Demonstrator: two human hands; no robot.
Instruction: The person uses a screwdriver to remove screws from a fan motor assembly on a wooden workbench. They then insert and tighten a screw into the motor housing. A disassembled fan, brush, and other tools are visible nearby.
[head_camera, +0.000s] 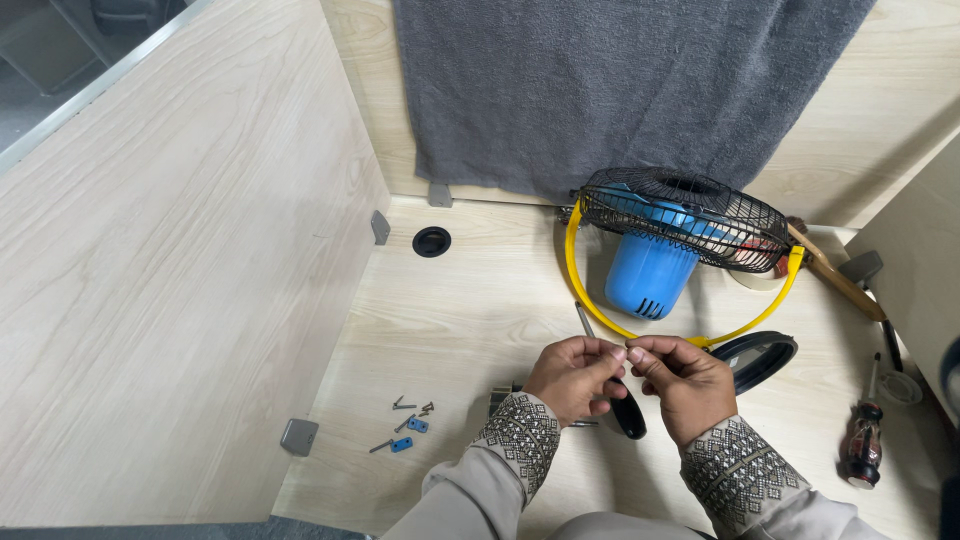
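My left hand (572, 374) and my right hand (684, 382) meet at their fingertips over the desk, pinching a tiny part too small to make out. Just below them lies a black oblong piece (629, 414). Behind the hands stands a small fan with a blue motor housing (648, 274), a black wire grille (686, 216) and a yellow hoop frame (578, 262). A thin grey tool (583, 318) lies on the desk by the hoop.
Loose screws and two small blue clips (409, 432) lie at the front left. A black round cover (756, 358) rests right of my hands. A red-handled screwdriver (864, 438) and a wooden-handled tool (836, 274) are at the right. A grey towel (620, 90) hangs behind.
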